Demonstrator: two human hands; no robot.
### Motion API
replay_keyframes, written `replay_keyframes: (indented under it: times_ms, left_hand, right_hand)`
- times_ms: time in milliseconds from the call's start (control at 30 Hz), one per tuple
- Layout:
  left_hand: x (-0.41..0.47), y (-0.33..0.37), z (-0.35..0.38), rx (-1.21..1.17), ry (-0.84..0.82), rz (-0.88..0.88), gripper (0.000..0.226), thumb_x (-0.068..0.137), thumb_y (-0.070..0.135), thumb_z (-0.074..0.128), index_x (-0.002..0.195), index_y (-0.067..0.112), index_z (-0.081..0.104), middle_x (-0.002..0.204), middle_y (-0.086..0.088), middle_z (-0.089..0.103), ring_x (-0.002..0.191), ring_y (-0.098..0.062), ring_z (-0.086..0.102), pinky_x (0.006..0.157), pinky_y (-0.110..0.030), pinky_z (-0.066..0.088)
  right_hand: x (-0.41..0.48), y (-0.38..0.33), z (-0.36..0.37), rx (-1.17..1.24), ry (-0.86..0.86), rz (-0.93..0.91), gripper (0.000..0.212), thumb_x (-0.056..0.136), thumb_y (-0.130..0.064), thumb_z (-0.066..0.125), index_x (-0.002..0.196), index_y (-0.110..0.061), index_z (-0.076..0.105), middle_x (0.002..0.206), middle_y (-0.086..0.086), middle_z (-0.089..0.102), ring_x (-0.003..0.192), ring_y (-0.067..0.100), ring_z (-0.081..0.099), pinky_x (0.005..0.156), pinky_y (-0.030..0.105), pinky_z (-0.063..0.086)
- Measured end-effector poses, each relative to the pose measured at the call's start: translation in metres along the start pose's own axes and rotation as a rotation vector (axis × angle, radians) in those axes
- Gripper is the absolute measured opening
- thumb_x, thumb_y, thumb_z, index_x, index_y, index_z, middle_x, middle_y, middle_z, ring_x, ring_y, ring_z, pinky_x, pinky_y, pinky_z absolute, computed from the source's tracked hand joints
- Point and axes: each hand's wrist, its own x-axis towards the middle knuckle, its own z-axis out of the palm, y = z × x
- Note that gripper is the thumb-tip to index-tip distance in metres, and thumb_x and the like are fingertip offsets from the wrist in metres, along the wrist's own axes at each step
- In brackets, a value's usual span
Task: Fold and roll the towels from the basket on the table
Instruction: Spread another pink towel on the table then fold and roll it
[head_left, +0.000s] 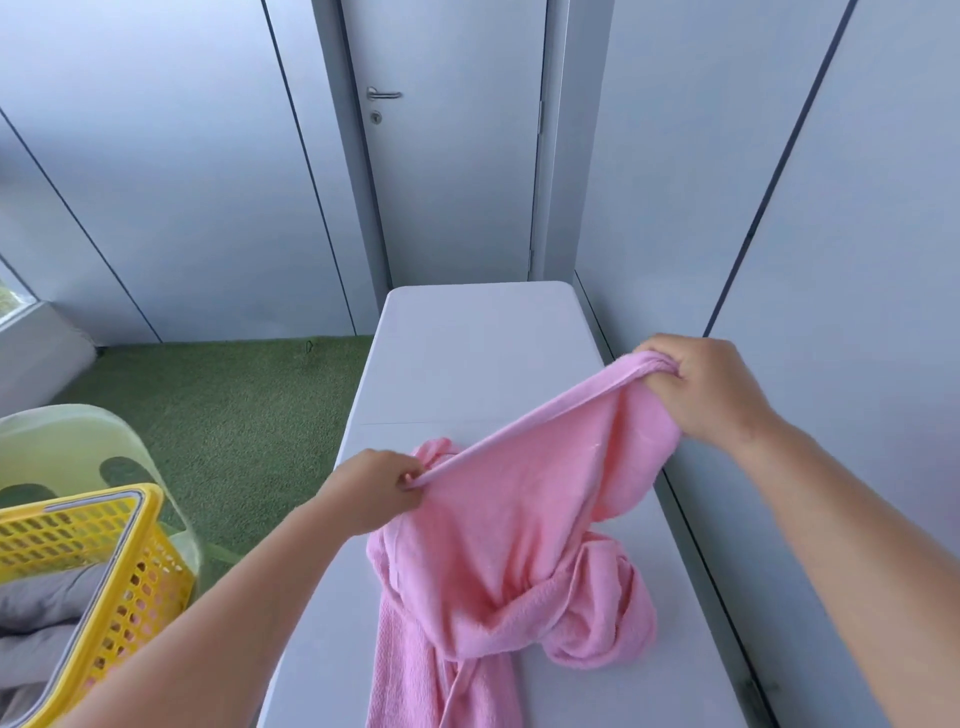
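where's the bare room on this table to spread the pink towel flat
Bare: the far half of the table, from the hem stretched between the left hand and right hand to the end by the door; also a narrow strip between the pink towel and the wall-side edge. Crowded: the near half, where the towel lies bunched.

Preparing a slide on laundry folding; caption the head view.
Left hand and right hand pinch one edge of a pink towel above the white table, its rest bunched; yellow basket alongside.
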Motion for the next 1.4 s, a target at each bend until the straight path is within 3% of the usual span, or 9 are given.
replay_keyframes:
  times_ms: [167, 433, 600, 833, 933, 1033, 1167, 1267, 1400]
  left_hand:
    - [-0.004, -0.044, 0.024, 0.034, 0.014, -0.149, 0.032, 0.088, 0.029, 0.054, 0.062, 0.019, 0.039, 0.068, 0.003, 0.051, 0.063, -0.020, 0.050, 0.051, -0.031, 0.028]
    - [0.000, -0.060, -0.044, -0.261, 0.528, -0.323, 0.026, 0.094, 0.032, 0.052, 0.077, 0.012, 0.053, 0.068, -0.011, 0.061, 0.060, -0.025, 0.054, 0.053, -0.031, 0.041]
    - [-0.011, -0.056, -0.088, -0.274, 0.753, -0.315, 0.024, 0.091, 0.030, 0.063, 0.075, 0.016, 0.053, 0.064, -0.004, 0.056, 0.059, -0.021, 0.049, 0.052, -0.031, 0.034]
    - [-0.031, -0.071, 0.009, -0.355, 0.314, -0.373, 0.033, 0.077, 0.034, 0.058, 0.059, 0.019, 0.034, 0.053, 0.002, 0.034, 0.051, -0.018, 0.032, 0.054, -0.030, 0.023]
    - [-0.040, -0.069, 0.057, -0.477, 0.128, -0.446, 0.033, 0.076, 0.036, 0.062, 0.056, 0.017, 0.043, 0.047, 0.004, 0.043, 0.044, -0.017, 0.044, 0.049, -0.029, 0.034]
    - [-0.042, -0.061, 0.098, -0.491, -0.053, -0.530, 0.032, 0.080, 0.038, 0.065, 0.066, 0.010, 0.062, 0.054, -0.005, 0.065, 0.049, -0.018, 0.061, 0.051, -0.030, 0.047]
    - [-0.043, -0.042, 0.133, -0.557, -0.138, -0.634, 0.027, 0.083, 0.035, 0.067, 0.075, 0.010, 0.068, 0.059, -0.008, 0.071, 0.049, -0.021, 0.067, 0.052, -0.031, 0.057]
    - [-0.033, -0.025, 0.138, -0.640, -0.099, -0.625, 0.022, 0.083, 0.032, 0.072, 0.078, 0.011, 0.068, 0.062, -0.007, 0.072, 0.056, -0.019, 0.069, 0.053, -0.025, 0.053]
    - [-0.015, 0.005, 0.141, -1.032, -0.134, -0.641, 0.023, 0.071, 0.021, 0.072, 0.088, 0.007, 0.070, 0.078, -0.012, 0.075, 0.070, -0.025, 0.072, 0.065, -0.037, 0.057]
  right_hand:
    - [-0.003, 0.037, -0.014, -0.024, 0.115, 0.178, 0.013, 0.083, -0.013, 0.050, 0.078, -0.011, 0.062, 0.064, 0.003, 0.058, 0.067, 0.028, 0.055, 0.054, 0.037, 0.051]
    - [-0.014, 0.075, 0.003, -0.074, 0.046, 0.395, 0.018, 0.088, -0.017, 0.050, 0.075, -0.007, 0.056, 0.067, 0.014, 0.059, 0.073, 0.035, 0.058, 0.065, 0.040, 0.050]
    - [-0.029, 0.078, 0.032, -0.055, -0.158, 0.453, 0.030, 0.085, -0.025, 0.058, 0.065, -0.004, 0.048, 0.059, 0.014, 0.052, 0.056, 0.025, 0.047, 0.054, 0.032, 0.038]
    - [-0.058, 0.080, 0.112, -0.131, -0.544, 0.470, 0.034, 0.077, -0.028, 0.059, 0.058, -0.017, 0.035, 0.052, -0.002, 0.043, 0.053, 0.021, 0.044, 0.052, 0.034, 0.030]
    - [-0.073, 0.087, 0.145, -0.115, -0.665, 0.526, 0.022, 0.081, -0.036, 0.055, 0.074, -0.016, 0.062, 0.075, -0.002, 0.069, 0.072, 0.017, 0.064, 0.067, 0.035, 0.053]
    - [-0.086, 0.081, 0.166, -0.015, -0.722, 0.615, 0.028, 0.071, -0.055, 0.068, 0.088, -0.032, 0.067, 0.087, -0.011, 0.072, 0.081, 0.009, 0.067, 0.073, 0.031, 0.054]
    - [-0.098, 0.071, 0.190, -0.034, -0.829, 0.575, 0.069, 0.047, -0.062, 0.081, 0.105, -0.039, 0.052, 0.094, -0.017, 0.065, 0.088, 0.008, 0.062, 0.073, 0.027, 0.047]
    - [-0.101, 0.064, 0.199, -0.034, -0.879, 0.548, 0.069, 0.049, -0.053, 0.083, 0.105, -0.048, 0.044, 0.092, -0.018, 0.061, 0.085, 0.006, 0.060, 0.072, 0.026, 0.046]
    - [-0.113, 0.051, 0.214, 0.093, -0.836, 0.605, 0.058, 0.050, -0.044, 0.084, 0.099, -0.037, 0.054, 0.086, -0.012, 0.068, 0.081, 0.006, 0.066, 0.076, 0.029, 0.054]
